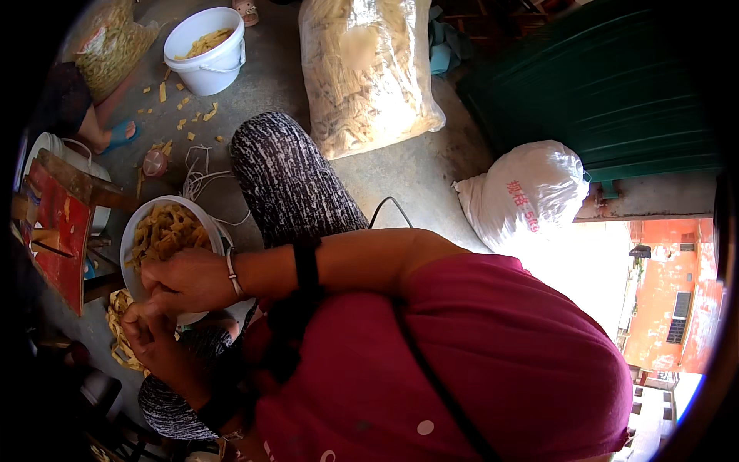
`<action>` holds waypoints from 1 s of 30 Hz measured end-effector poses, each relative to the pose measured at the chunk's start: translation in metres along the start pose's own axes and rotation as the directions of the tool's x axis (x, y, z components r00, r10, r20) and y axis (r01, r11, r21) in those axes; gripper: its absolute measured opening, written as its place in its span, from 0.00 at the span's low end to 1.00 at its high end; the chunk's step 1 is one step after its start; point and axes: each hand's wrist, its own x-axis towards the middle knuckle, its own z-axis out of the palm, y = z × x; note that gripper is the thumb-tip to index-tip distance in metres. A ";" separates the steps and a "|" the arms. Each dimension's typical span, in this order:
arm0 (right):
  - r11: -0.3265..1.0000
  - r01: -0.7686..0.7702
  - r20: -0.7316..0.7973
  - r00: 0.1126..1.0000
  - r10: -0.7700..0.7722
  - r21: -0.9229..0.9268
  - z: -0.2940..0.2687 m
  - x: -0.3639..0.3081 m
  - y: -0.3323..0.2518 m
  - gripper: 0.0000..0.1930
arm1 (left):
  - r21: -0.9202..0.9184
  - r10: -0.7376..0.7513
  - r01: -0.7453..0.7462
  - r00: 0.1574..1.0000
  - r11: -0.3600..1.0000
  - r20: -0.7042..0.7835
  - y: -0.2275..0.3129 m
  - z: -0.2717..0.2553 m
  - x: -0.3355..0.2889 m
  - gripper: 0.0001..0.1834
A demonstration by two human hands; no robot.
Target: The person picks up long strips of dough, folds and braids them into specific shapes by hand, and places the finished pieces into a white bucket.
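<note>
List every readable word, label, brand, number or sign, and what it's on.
White sack: large red printed characters and a number; I won't copy them out.
Large clear bag: pale round patch, too blurred to read.
Orange building: nothing legible, too small.
No other readable text.

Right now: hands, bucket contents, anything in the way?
Right hand over white bucket, left hand close by; grips unclear. Yellow-brown strips inside. Red wooden stool close beyond bucket.
</note>
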 end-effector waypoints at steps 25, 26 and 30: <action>0.954 0.301 -0.004 0.954 -0.301 -0.009 -0.043 -0.017 -0.024 0.14 | -0.316 -0.013 0.292 0.752 0.903 0.659 -0.047 -0.020 0.045 0.29; 0.962 0.273 0.009 0.962 -0.273 -0.004 -0.042 -0.017 -0.025 0.15 | -0.352 -0.019 0.347 0.735 0.869 0.678 -0.050 -0.024 0.042 0.29; 0.993 0.117 0.133 0.985 -0.112 -0.033 -0.045 -0.018 -0.030 0.11 | -0.025 -0.064 0.080 0.922 0.997 0.381 0.017 0.008 -0.003 0.23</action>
